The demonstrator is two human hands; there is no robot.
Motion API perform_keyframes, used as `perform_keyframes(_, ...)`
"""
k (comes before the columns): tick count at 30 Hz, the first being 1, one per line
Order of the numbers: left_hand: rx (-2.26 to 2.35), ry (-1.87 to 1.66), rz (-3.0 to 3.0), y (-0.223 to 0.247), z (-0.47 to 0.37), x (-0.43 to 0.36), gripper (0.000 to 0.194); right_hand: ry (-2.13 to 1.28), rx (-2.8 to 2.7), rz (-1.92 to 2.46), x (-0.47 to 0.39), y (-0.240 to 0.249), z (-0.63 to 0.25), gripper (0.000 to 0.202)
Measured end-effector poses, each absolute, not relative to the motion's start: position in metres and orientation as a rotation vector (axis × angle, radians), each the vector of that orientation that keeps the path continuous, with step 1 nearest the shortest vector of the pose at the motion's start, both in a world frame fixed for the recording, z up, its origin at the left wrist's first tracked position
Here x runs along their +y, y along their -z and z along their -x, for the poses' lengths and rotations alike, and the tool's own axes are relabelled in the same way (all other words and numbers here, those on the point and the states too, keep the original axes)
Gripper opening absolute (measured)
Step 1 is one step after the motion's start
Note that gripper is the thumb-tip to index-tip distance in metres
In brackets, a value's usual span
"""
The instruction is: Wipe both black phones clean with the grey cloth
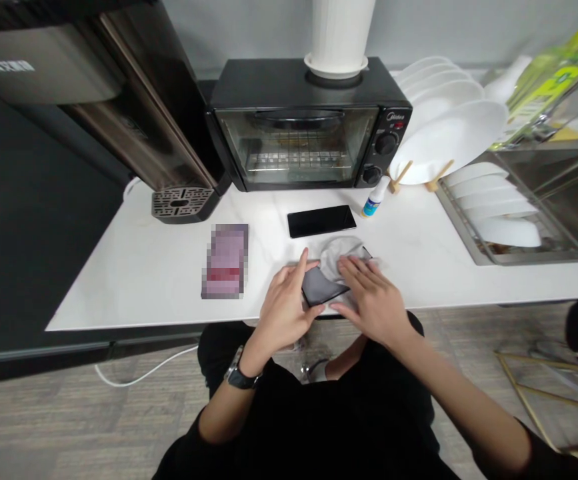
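Observation:
At the counter's front edge lies a flat, phone-like device (321, 285) with a grey face and dark rim, tilted slightly. My left hand (285, 308) grips its left end, thumb at the near edge and fingers at the far edge. A crumpled light grey cloth (337, 257) covers the device's right part. My right hand (376, 300) presses on this cloth with its fingers together, hiding the device's right end. Behind them rests a black phone (321, 221), and right of that stands a small white spray bottle (375, 197) with a blue and yellow label.
A purple rectangular item (226, 261), pixelated, lies on the white counter (133, 280) at left. Behind are a drink dispenser (183, 200) and a black toaster oven (299, 87) bearing a white pot (343, 33). White plates (449, 143) stand in a wooden rack beside a sink (563, 180).

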State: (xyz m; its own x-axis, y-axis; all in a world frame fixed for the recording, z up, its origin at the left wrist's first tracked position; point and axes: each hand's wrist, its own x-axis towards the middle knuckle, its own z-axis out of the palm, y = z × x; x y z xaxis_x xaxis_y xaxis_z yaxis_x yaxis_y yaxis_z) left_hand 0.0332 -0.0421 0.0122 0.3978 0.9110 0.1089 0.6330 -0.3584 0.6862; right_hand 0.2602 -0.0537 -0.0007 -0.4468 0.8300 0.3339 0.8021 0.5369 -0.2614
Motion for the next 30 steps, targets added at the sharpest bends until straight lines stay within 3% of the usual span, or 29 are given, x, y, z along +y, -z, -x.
perform_keyframes(5, 1.266, -0.662, -2.083, -0.013, -0.03, -0.041, 0.11, -0.3, -2.458, 1.096, -0.073, -0.003, -0.226, 0.055)
perform_keyframes(11, 1.299, -0.651, -2.123, -0.013, -0.033, -0.04, 0.112, -0.055, -2.378, 1.348, -0.054, -0.006, -0.297, 0.056)
perform_keyframes(15, 1.277, -0.653, -2.148, -0.011, -0.034, -0.039, 0.113, -0.051, -2.298, 1.37, -0.052, 0.002, -0.251, 0.072)
perform_keyframes(19, 1.288, -0.642, -2.123, -0.01, -0.033, -0.04, 0.117, -0.22, -2.361, 1.159, -0.075, 0.003, -0.211, 0.071)
perform_keyframes(24, 1.314, -0.61, -2.123, -0.014, -0.033, -0.039, 0.117, -0.167, -2.359, 1.295, -0.069, -0.005, -0.281, 0.055)
perform_keyframes(27, 1.331, -0.605, -2.127, -0.014, -0.034, -0.038, 0.116, -0.058, -2.263, 1.457, -0.056, -0.003, -0.293, 0.063)
perform_keyframes(30, 1.31, -0.59, -2.125, -0.013, -0.032, -0.037, 0.115, -0.094, -2.236, 1.391, -0.056, 0.004, -0.249, 0.072)
